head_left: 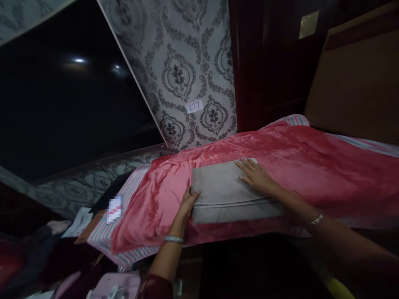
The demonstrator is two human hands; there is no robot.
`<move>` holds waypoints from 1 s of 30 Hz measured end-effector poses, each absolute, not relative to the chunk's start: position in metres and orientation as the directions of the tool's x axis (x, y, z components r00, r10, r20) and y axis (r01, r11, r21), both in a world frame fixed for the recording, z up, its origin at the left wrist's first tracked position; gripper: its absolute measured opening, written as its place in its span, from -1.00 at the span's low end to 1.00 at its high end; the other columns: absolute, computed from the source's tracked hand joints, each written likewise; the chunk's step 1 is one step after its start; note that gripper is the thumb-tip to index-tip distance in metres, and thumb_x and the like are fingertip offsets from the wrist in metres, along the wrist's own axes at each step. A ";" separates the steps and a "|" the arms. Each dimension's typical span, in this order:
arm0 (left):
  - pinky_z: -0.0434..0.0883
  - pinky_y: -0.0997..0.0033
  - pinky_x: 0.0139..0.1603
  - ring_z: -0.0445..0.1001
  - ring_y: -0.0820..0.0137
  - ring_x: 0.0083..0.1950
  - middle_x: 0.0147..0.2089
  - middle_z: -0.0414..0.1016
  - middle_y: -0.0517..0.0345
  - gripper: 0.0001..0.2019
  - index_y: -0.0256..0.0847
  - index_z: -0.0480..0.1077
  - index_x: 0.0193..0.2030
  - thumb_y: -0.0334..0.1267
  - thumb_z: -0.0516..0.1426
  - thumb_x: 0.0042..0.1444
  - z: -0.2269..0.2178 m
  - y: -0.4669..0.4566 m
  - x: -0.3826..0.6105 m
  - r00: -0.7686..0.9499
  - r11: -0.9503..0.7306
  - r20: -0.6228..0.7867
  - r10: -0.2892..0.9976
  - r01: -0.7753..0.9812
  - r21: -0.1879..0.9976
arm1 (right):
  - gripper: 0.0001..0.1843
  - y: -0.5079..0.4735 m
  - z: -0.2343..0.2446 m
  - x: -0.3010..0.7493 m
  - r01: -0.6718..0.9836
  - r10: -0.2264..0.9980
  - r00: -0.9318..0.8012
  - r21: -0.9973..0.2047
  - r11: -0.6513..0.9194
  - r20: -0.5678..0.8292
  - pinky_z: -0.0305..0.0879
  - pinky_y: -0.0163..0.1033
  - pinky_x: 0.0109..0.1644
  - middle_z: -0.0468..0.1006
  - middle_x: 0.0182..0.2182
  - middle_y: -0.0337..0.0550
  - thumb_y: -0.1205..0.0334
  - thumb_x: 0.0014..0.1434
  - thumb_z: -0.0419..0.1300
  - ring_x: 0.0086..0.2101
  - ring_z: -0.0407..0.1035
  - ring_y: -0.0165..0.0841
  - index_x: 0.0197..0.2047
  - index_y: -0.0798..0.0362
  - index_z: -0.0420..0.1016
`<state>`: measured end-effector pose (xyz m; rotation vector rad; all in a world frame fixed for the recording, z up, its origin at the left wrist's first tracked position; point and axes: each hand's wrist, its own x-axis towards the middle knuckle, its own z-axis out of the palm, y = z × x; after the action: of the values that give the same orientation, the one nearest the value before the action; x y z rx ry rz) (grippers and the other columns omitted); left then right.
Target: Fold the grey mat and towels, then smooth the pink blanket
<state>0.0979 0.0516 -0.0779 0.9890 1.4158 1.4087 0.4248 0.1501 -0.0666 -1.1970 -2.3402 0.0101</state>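
Note:
A folded grey cloth [222, 185], thick and soft-looking, lies on a pink plush blanket [166, 187]. Its layered fold edges face me. At its left edge, my left hand [188, 202] is closed on the side, thumb on top and the other fingers partly hidden along the edge. Flat on the upper right of the cloth rests my right hand [254, 176], fingers stretched and a little apart. A bracelet shows on each wrist.
Under the blanket is a striped sheet [134, 187]. A large dark screen [71, 91] leans at the left against patterned wallpaper [199, 54]. Cardboard [358, 83] stands at the right. A pink object [116, 284] and assorted items sit lower left.

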 end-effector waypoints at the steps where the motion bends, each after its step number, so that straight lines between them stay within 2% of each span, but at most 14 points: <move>1: 0.43 0.06 0.19 0.51 0.11 0.11 0.16 0.50 -0.19 -0.29 -0.29 0.32 0.19 -0.12 0.37 -0.11 -0.079 0.049 0.099 -0.276 0.019 -0.021 0.961 -0.009 1.000 | -0.30 0.150 -0.073 0.417 0.784 0.783 -0.489 -0.200 0.588 0.384 0.03 0.33 0.33 0.11 0.41 -0.03 -0.20 0.34 -0.10 0.36 -0.03 0.06 0.44 -0.10 0.17; 4: 0.39 0.10 0.23 0.48 0.12 0.16 0.20 0.47 -0.15 -0.26 -0.28 0.29 0.25 -0.16 0.34 -0.12 -0.078 0.041 0.104 -0.243 -0.030 0.046 0.969 0.067 0.997 | -0.31 0.147 -0.094 0.408 0.824 0.827 -0.503 -0.148 0.546 0.250 -0.03 0.38 0.33 0.10 0.41 -0.10 -0.24 0.34 -0.14 0.37 -0.05 0.07 0.42 -0.18 0.19; 9: 0.40 0.14 0.20 0.48 0.15 0.16 0.20 0.49 -0.10 -0.29 -0.25 0.32 0.26 -0.14 0.31 -0.07 -0.074 0.031 0.112 -0.278 -0.066 0.086 0.957 0.082 0.994 | -0.30 0.145 -0.103 0.413 0.839 0.840 -0.498 -0.126 0.530 0.216 -0.08 0.33 0.36 0.04 0.43 -0.17 -0.27 0.34 -0.18 0.38 -0.09 0.03 0.44 -0.22 0.14; 14: 0.39 0.19 0.16 0.48 0.18 0.12 0.11 0.56 -0.05 -0.47 -0.23 0.48 0.08 -0.02 0.29 -0.02 -0.073 0.020 0.111 -0.339 -0.110 0.112 0.934 0.024 0.994 | -0.30 0.144 -0.100 0.413 0.840 0.840 -0.497 -0.121 0.529 0.220 -0.06 0.32 0.36 0.06 0.43 -0.19 -0.28 0.34 -0.19 0.38 -0.09 0.01 0.44 -0.24 0.15; 17: 0.41 0.25 0.05 0.51 0.23 -0.03 -0.08 0.62 -0.01 -0.51 -0.26 0.53 -0.11 0.12 0.26 -0.01 -0.072 0.018 0.107 -0.333 -0.078 0.057 0.941 -0.049 0.996 | -0.30 0.144 -0.102 0.414 0.840 0.836 -0.495 -0.117 0.531 0.238 -0.04 0.31 0.36 0.07 0.42 -0.18 -0.28 0.34 -0.22 0.38 -0.08 0.01 0.44 -0.24 0.16; 19: 0.41 0.29 -0.03 0.50 0.28 -0.12 -0.20 0.60 0.06 -0.53 -0.25 0.51 -0.20 0.14 0.26 -0.05 -0.071 0.021 0.105 -0.343 -0.061 0.044 0.938 -0.039 0.997 | -0.29 0.144 -0.104 0.415 0.840 0.833 -0.493 -0.114 0.531 0.249 -0.04 0.31 0.36 0.07 0.42 -0.19 -0.29 0.34 -0.23 0.39 -0.08 0.00 0.44 -0.24 0.16; 25: 0.37 0.39 -0.15 0.42 0.39 -0.26 -0.32 0.48 0.20 -0.74 -0.19 0.41 -0.26 -0.23 0.30 -0.12 -0.077 0.032 0.107 -0.397 -0.036 0.046 0.917 0.032 0.999 | -0.30 0.142 -0.103 0.414 0.844 0.840 -0.493 -0.108 0.525 0.229 -0.06 0.31 0.37 0.05 0.43 -0.21 -0.27 0.35 -0.23 0.39 -0.10 0.00 0.44 -0.25 0.15; 28: 0.41 0.33 -0.14 0.46 0.34 -0.24 -0.28 0.51 0.14 -0.74 -0.19 0.40 -0.18 -0.27 0.25 -0.05 -0.079 0.033 0.101 -0.398 -0.001 0.047 0.916 0.115 0.993 | -0.30 0.142 -0.099 0.416 0.850 0.852 -0.492 -0.114 0.515 0.178 -0.09 0.30 0.38 0.02 0.44 -0.21 -0.26 0.34 -0.21 0.40 -0.12 -0.01 0.45 -0.23 0.12; 30: 0.44 0.24 -0.04 0.50 0.27 -0.14 -0.19 0.54 0.05 -0.71 -0.19 0.41 -0.11 -0.27 0.23 -0.03 -0.072 0.037 0.095 -0.427 0.016 0.080 0.901 0.217 0.976 | -0.31 0.145 -0.091 0.415 0.853 0.863 -0.492 -0.135 0.504 0.117 -0.07 0.31 0.37 0.03 0.44 -0.18 -0.24 0.34 -0.19 0.39 -0.10 0.00 0.44 -0.22 0.14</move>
<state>0.0949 0.0367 -0.0723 1.1506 1.6927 1.4514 0.4150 0.1453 -0.0913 -1.4824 -2.5743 0.0869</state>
